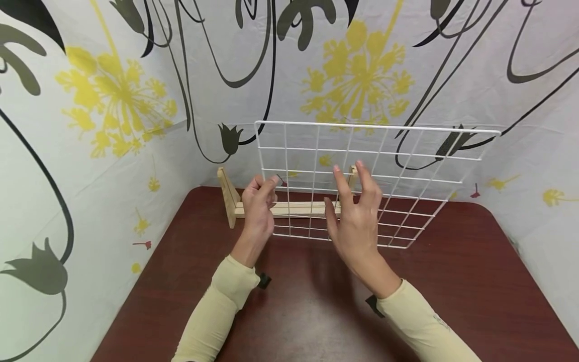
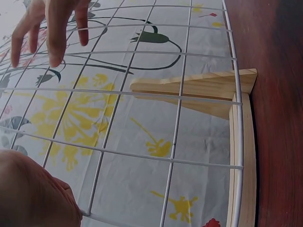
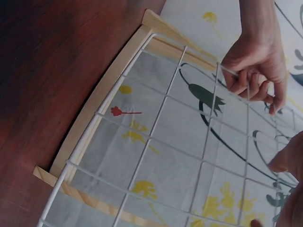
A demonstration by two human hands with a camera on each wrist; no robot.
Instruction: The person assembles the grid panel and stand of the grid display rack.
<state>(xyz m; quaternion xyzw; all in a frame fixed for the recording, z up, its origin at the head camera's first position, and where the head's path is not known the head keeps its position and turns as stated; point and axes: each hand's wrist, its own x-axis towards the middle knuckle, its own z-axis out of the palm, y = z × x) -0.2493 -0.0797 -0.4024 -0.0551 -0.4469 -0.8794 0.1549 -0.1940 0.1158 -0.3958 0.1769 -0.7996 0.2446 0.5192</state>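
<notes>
A white wire grid panel (image 1: 381, 152) leans upright over the table, its top edge farther back. My left hand (image 1: 260, 206) grips the wire at the panel's left edge, its fingers curled in the right wrist view. My right hand (image 1: 359, 216) is held up before the middle of the grid, fingers extended and spread; whether the fingertips touch the wires I cannot tell. Behind the grid lies a pale wooden stand (image 1: 298, 208) with a long bar and a tapered upright at each end. The panel's lower wire runs beside that bar in both wrist views.
Below is a dark red-brown table (image 1: 452, 291) with rounded back corners. A white cloth (image 1: 181, 151) printed with yellow flowers and dark tulips hangs close behind and at both sides.
</notes>
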